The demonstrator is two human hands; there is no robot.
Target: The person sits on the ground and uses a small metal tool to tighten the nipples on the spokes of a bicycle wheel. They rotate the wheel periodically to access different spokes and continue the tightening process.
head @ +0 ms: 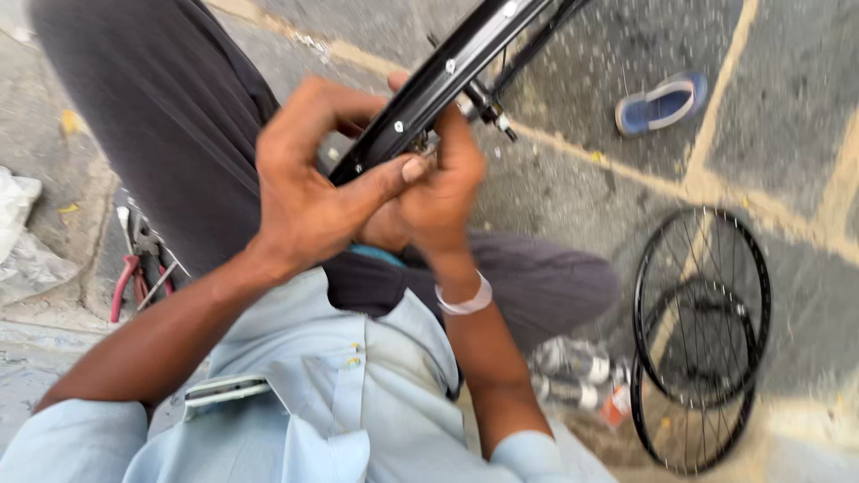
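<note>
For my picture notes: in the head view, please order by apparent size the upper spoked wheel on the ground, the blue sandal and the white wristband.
1. Upper spoked wheel, by far the largest.
2. Blue sandal.
3. White wristband, smallest, though it is nearer the camera.

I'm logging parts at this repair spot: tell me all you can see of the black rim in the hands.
The black metal wheel rim is a curved, glossy band with small silvery spoke holes. It runs tilted from centre to the top edge. The left hand wraps it, thumb across; the right hand grips from below. Thin spokes show beside it.
</note>
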